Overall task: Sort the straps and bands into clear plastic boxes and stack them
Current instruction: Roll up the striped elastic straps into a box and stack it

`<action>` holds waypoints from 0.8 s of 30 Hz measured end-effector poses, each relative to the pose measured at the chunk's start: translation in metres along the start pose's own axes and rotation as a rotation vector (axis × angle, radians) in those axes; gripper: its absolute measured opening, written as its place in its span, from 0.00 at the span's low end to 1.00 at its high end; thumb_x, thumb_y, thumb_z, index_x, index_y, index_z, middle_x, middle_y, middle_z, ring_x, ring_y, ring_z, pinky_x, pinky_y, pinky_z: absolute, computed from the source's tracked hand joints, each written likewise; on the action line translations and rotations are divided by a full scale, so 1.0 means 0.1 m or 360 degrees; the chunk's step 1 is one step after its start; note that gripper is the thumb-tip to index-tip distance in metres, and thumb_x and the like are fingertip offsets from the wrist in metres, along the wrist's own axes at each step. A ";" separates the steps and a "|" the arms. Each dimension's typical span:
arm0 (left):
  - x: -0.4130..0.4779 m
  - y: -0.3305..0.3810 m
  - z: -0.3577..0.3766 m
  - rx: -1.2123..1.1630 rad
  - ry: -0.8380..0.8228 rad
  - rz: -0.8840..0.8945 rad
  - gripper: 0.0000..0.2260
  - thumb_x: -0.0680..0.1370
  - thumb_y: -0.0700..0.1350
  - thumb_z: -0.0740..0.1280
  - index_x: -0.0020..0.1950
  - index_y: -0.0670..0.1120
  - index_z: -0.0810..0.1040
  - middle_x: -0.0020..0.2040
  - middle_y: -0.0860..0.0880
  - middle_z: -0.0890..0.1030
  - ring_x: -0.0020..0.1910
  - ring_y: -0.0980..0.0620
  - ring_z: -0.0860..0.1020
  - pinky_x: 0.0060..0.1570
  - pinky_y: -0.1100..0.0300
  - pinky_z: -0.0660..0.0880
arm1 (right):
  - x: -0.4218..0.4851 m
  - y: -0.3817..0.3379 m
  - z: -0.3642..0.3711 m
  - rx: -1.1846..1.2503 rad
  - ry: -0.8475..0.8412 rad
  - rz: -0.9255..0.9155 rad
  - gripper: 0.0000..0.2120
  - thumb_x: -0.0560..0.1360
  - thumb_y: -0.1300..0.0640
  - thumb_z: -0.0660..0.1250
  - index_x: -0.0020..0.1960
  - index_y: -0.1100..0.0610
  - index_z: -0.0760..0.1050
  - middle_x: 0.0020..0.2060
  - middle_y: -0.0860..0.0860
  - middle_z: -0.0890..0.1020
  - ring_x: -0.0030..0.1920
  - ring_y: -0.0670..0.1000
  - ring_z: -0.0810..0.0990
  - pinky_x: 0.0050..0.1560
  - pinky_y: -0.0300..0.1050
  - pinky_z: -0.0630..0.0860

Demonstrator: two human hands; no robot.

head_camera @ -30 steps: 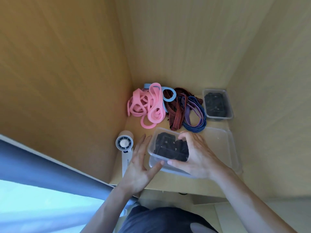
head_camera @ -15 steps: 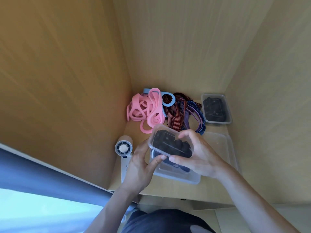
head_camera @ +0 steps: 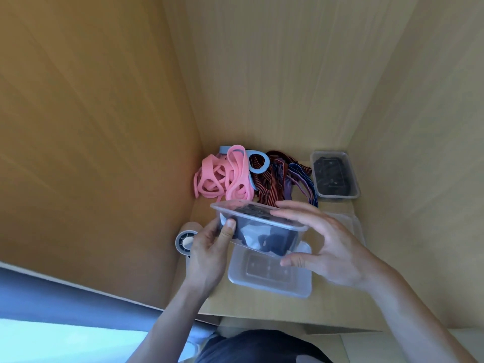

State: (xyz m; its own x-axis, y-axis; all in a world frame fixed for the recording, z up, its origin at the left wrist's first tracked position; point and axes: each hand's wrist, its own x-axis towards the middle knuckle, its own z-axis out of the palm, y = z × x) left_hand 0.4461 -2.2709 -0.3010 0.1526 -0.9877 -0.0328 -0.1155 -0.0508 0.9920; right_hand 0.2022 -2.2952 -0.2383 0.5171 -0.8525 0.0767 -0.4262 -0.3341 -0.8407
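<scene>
— Where's the box?
— The clear plastic box (head_camera: 285, 224) of black straps (head_camera: 277, 241) is lifted and tilted, just above a second clear box (head_camera: 269, 285) on the worktop (head_camera: 262, 307).
— Grip?
— Both hands hold it. My left hand (head_camera: 209, 247) takes the left end, thumb on the near wall. My right hand (head_camera: 327, 244) has fingers over the rim, thumb below.
— Around it?
— Pink bands (head_camera: 222, 176) and striped straps (head_camera: 269, 176) lie behind. A third box (head_camera: 337, 197) sits back right. A small fan (head_camera: 184, 241) is beside my left hand.

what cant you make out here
Head view:
- held box: dark contents blurred through plastic, partly covered by left hand and right hand.
- lower box: far end hidden under the held box.
- fan: handle behind the left hand.
- far box: contents too small to identify.
</scene>
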 end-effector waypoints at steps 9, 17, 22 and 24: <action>0.09 0.14 0.13 -0.0068 -0.0121 -0.0048 0.22 0.76 0.67 0.66 0.57 0.52 0.83 0.49 0.46 0.85 0.53 0.42 0.82 0.60 0.39 0.77 | -0.07 0.24 0.04 0.0189 0.0192 0.0043 0.23 0.73 0.43 0.73 0.68 0.43 0.77 0.66 0.36 0.77 0.71 0.42 0.72 0.71 0.50 0.70; 0.18 0.18 0.20 -0.0053 -0.0232 -0.0077 0.22 0.72 0.63 0.72 0.61 0.53 0.83 0.53 0.47 0.85 0.57 0.41 0.80 0.66 0.39 0.73 | -0.14 0.40 0.02 0.0361 0.0327 0.0016 0.22 0.74 0.45 0.73 0.67 0.45 0.78 0.66 0.40 0.79 0.71 0.47 0.73 0.69 0.44 0.71; 0.24 0.19 0.27 -0.0095 -0.0274 -0.0103 0.24 0.74 0.60 0.72 0.66 0.50 0.79 0.56 0.47 0.85 0.60 0.45 0.81 0.68 0.41 0.72 | -0.16 0.43 -0.01 0.0242 0.0392 -0.0019 0.21 0.74 0.47 0.74 0.66 0.45 0.78 0.65 0.38 0.79 0.70 0.43 0.74 0.66 0.31 0.68; 0.28 0.18 0.32 -0.0140 -0.0247 -0.0120 0.21 0.76 0.54 0.71 0.68 0.53 0.77 0.61 0.50 0.83 0.63 0.50 0.80 0.67 0.45 0.73 | -0.15 0.44 -0.01 0.0199 0.0476 -0.0035 0.21 0.74 0.49 0.75 0.66 0.47 0.79 0.65 0.38 0.79 0.69 0.43 0.74 0.66 0.32 0.69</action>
State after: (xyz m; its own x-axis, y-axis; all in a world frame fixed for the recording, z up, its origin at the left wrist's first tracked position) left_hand 0.4165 -2.3042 -0.2880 0.0038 -0.9929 -0.1192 -0.0224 -0.1193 0.9926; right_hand 0.1751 -2.2971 -0.2758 0.2763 -0.9321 0.2342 -0.3132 -0.3177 -0.8950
